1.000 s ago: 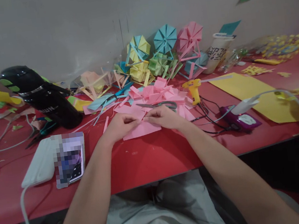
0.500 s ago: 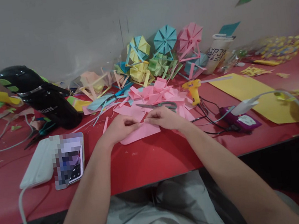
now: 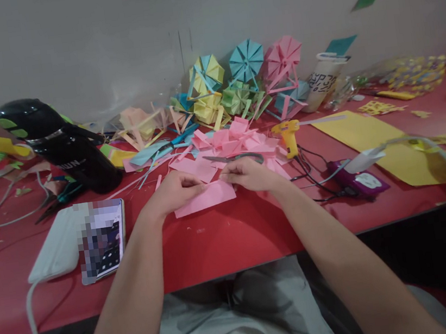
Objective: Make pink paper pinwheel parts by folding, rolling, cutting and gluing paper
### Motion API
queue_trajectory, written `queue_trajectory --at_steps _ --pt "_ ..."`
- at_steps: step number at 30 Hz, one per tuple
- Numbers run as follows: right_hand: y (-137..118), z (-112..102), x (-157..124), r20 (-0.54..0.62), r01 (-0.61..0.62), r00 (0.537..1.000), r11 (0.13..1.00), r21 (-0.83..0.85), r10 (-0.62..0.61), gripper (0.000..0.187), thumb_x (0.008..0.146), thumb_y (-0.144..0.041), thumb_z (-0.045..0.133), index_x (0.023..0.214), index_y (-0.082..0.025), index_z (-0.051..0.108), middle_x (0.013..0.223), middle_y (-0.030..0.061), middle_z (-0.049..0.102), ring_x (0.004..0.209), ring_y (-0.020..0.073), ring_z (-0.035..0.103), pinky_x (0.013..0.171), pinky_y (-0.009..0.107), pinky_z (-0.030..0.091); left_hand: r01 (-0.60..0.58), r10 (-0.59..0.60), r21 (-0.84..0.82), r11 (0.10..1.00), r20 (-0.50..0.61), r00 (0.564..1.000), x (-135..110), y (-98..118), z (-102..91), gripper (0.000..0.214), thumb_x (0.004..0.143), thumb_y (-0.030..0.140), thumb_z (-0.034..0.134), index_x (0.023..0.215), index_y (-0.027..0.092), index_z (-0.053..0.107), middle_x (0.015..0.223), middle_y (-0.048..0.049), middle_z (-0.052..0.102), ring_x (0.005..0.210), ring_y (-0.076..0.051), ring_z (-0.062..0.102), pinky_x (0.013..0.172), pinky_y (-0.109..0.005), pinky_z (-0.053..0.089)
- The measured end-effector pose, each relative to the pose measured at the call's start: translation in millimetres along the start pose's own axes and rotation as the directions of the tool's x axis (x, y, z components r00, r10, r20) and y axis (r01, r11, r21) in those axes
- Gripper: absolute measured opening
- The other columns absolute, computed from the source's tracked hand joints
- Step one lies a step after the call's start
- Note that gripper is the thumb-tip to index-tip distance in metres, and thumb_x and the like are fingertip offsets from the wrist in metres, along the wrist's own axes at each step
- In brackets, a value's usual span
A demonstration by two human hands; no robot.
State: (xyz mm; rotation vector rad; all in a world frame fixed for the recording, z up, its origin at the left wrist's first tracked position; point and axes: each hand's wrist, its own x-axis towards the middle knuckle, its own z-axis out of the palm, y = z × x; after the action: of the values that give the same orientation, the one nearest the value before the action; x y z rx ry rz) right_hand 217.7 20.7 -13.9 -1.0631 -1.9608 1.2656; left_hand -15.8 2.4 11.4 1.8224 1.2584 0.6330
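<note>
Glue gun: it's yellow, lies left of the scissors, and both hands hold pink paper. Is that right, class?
Not quite: the head view shows the glue gun lying right of the scissors. It is yellow, and the left hand and right hand hold pink paper.

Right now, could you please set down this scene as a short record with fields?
Left hand: pinching the far edge of a pink paper
Right hand: pinching the same edge
Beyond the hands: scissors on a heap of pink pieces
Left side: phone, black bottle
Right side: yellow glue gun, purple socket, yellow sheet
By the wall: paper wheels, white cup
Surface: red table
</note>
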Motion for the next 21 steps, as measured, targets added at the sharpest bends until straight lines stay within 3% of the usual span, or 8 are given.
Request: queue_trajectory --at_steps 7,13,21 --pt "7.0 -7.3 -0.7 -0.118 -0.035 0.991 0.971 0.237 0.064 0.041 0.084 -0.058 0.065 0.086 -0.018 0.067 0.079 0.0061 0.070 0.071 0.0159 0.067 0.069 0.030 0.054 0.017 -0.017 0.066 0.998 -0.004 1.000 -1.2 -5.0 -5.5 0.026 0.074 0.041 0.071 0.078 0.017 0.079 0.079 -0.0058 0.078 0.072 -0.019 0.067 0.068 -0.028 0.049" --pt "1.5 3.4 -0.6 -0.076 0.060 0.995 0.990 -0.125 -0.070 0.033 0.084 -0.049 0.065 0.079 -0.016 0.072 0.073 0.0034 0.067 0.067 0.0137 0.057 0.063 0.027 0.045 -0.022 0.022 -0.008 1.000 0.001 1.000 -0.5 0.9 1.9 0.019 0.074 0.034 0.071 0.077 0.016 0.077 0.079 -0.0050 0.077 0.074 -0.018 0.067 0.071 -0.027 0.052" --pt "1.2 9.5 0.5 -0.077 0.100 0.990 0.982 -0.160 -0.114 0.029 0.084 -0.042 0.064 0.077 -0.015 0.072 0.072 0.0039 0.069 0.064 0.0125 0.054 0.061 0.026 0.043 -0.040 0.038 0.020 0.999 0.089 0.995 1.5 -0.9 4.3 0.023 0.078 0.038 0.070 0.083 0.018 0.078 0.084 -0.0053 0.078 0.079 -0.019 0.069 0.073 -0.027 0.051"
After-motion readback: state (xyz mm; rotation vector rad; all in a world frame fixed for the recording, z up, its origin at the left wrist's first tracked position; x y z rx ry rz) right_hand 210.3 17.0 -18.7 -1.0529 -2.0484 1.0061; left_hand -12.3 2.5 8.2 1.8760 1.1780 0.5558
